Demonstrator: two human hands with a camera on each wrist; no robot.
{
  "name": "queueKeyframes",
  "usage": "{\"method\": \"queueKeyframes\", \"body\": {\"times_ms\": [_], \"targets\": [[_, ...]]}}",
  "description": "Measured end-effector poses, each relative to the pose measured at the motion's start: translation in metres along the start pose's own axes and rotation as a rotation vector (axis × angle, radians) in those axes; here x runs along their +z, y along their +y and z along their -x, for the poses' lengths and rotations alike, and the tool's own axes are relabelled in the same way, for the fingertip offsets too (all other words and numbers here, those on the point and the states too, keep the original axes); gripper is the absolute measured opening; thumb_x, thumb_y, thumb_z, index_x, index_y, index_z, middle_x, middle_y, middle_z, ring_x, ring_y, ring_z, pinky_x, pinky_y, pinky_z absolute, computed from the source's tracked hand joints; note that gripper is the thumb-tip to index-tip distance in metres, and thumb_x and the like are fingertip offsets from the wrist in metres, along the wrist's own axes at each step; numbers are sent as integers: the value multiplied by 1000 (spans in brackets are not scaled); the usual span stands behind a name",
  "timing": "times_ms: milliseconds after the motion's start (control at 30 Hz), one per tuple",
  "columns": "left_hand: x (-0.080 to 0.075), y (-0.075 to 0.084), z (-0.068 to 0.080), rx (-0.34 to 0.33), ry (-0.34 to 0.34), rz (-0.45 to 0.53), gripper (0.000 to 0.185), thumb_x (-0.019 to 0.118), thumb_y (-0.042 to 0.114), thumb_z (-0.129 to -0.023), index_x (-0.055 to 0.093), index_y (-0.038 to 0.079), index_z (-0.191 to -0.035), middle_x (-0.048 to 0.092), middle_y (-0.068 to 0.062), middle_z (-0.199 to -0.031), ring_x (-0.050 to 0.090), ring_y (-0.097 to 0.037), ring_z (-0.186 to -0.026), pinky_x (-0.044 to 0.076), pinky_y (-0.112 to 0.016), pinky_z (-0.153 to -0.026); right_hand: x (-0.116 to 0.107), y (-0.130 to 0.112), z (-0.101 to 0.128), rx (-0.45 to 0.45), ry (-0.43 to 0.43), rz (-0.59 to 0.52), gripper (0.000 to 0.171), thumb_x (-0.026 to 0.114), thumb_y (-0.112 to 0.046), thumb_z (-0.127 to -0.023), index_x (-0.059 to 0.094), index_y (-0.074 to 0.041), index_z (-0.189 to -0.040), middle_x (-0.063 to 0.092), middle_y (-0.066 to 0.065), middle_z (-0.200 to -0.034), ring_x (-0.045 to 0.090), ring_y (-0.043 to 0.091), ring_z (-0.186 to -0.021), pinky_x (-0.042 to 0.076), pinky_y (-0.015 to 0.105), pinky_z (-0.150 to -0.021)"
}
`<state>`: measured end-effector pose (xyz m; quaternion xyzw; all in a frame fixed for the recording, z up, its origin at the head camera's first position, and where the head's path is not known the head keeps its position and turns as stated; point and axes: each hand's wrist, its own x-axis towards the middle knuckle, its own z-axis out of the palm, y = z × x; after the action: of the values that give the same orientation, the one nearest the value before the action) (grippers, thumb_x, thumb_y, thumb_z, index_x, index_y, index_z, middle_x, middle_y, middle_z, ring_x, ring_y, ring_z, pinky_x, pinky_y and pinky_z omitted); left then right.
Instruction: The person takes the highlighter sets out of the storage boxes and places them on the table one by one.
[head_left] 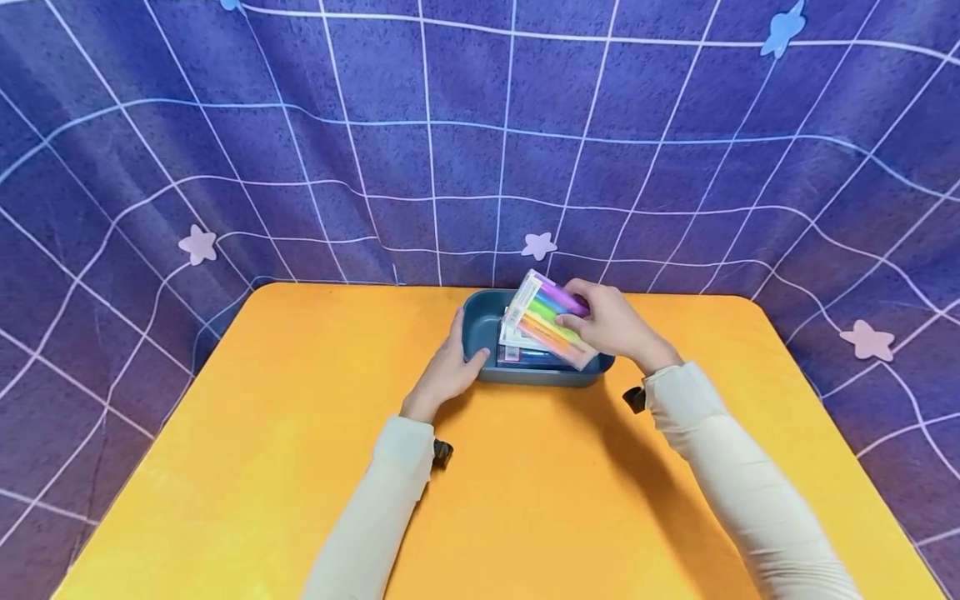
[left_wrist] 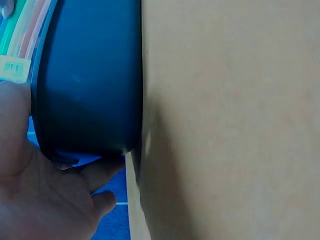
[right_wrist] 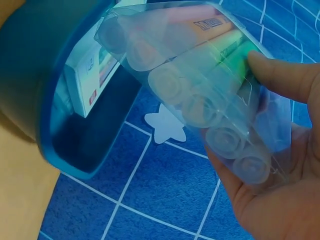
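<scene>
A dark blue plastic bin (head_left: 536, 378) stands near the far edge of the table. My left hand (head_left: 447, 367) grips its left end, thumb at the rim and fingers around the outside; the left wrist view shows the bin's wall (left_wrist: 92, 75) close up. My right hand (head_left: 617, 323) pinches a clear pack of several colored highlighters (head_left: 550, 310), tilted above the bin's right part. In the right wrist view, the pack (right_wrist: 200, 100) shows its round marker ends. Beneath it in the bin lie a white box (right_wrist: 90, 75) and a clear pack with blue contents (head_left: 528, 357), partly hidden.
A yellow-covered table (head_left: 315, 467) stretches out in front of the bin. Behind it hangs a blue-purple curtain (head_left: 465, 158) with a white grid and star shapes. A dark wrist strap piece (head_left: 442, 453) sits at the left sleeve.
</scene>
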<state>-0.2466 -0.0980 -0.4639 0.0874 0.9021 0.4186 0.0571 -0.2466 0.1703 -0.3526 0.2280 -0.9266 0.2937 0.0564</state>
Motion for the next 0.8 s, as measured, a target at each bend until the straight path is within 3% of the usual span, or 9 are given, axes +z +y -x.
{"method": "queueKeyframes", "body": {"times_ms": [200,367,600,800], "targets": [[2,5,-1,-11,-5,-7,88,51,38,-103,-13,24,-162,10,-10,-171,21,-32,-156,5,-47,-131,-6,-4,1,20,10,-6,17,72,-16,-91,66,-7,-104,66,9,-82,57,21,-72,42,30,-63],[2,8,1,5,-14,-22,88,51,37,-103,-12,19,-162,13,-14,-170,25,-32,-155,0,-48,-131,-6,-5,4,36,29,-5,17,72,-19,-91,65,-9,-102,64,8,-80,54,20,-69,41,31,-60],[4,5,2,-13,-19,-20,88,49,39,-103,-13,21,-162,15,-15,-170,26,-33,-155,-1,-48,-131,-3,-5,10,50,54,-23,19,72,-18,-91,66,-8,-107,64,8,-82,54,20,-70,41,31,-62],[1,7,2,-55,-15,-45,86,47,44,-103,-13,29,-161,17,-14,-170,13,-44,-156,9,-60,-127,-5,-6,12,55,58,-48,21,71,-18,-92,66,-7,-110,65,9,-85,55,20,-71,42,31,-63]]}}
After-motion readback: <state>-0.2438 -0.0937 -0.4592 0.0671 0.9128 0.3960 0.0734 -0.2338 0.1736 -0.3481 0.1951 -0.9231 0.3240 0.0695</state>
